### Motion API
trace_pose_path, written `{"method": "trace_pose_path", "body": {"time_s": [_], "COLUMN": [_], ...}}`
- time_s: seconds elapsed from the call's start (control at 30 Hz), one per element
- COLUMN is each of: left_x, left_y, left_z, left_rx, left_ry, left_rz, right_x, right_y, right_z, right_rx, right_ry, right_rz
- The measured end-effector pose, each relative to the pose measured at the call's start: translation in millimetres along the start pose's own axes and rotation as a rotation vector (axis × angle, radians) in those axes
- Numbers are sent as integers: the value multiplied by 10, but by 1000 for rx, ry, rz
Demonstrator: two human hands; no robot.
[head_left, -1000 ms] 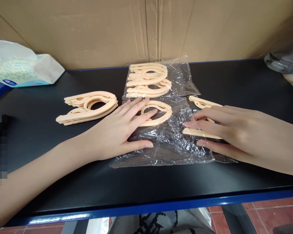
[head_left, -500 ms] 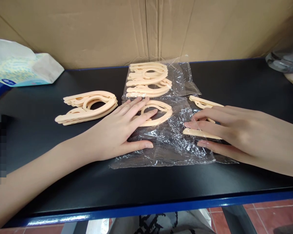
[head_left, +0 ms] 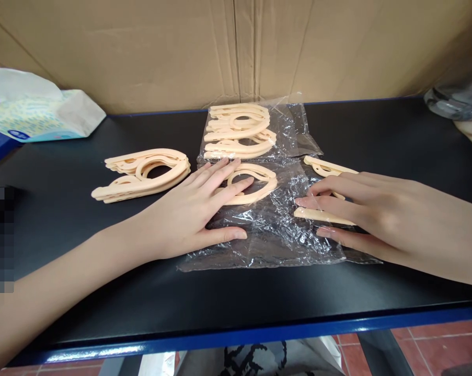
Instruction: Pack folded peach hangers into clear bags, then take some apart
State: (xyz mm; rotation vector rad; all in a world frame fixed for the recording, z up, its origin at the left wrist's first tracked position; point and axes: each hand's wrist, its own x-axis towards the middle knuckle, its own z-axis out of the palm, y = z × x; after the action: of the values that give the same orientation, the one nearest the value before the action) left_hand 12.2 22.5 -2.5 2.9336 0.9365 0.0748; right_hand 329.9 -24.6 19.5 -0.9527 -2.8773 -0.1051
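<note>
My left hand [head_left: 196, 209] lies flat with its fingers spread on a clear plastic bag [head_left: 255, 245], over a peach folding hanger [head_left: 265, 196] inside it. My right hand [head_left: 361, 209] curls over another peach folding hanger [head_left: 324, 215] at the right end of the bag. Its thumb and fingers are on either side of this hanger, and the palm hides much of it. Beyond my left hand, a second clear bag [head_left: 292, 125] contains several folded hangers [head_left: 239, 137]. To the left, a loose stack of folded hangers [head_left: 153, 180] rests on the table.
The black table [head_left: 228, 297] has a blue front edge. A tissue pack [head_left: 43, 112] stands at the back left and a clear container [head_left: 455, 102] at the back right. Brown cardboard [head_left: 161, 52] rises behind the table.
Both hands keep nearly the same places on the bag and hangers. The whole view has shifted very slightly.
</note>
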Motion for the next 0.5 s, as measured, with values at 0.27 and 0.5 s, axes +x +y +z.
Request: {"method": "trace_pose_path", "body": {"time_s": [0.27, 0.5], "left_x": [-7, -6], "left_y": [7, 3], "left_z": [-9, -11], "left_rx": [36, 24], "left_ry": [-10, -10], "left_rz": [10, 11], "right_x": [6, 4], "right_y": [-3, 4], "right_z": [-7, -4], "right_rx": [-6, 12], "right_ry": [12, 12], "right_rz": [-3, 12]}}
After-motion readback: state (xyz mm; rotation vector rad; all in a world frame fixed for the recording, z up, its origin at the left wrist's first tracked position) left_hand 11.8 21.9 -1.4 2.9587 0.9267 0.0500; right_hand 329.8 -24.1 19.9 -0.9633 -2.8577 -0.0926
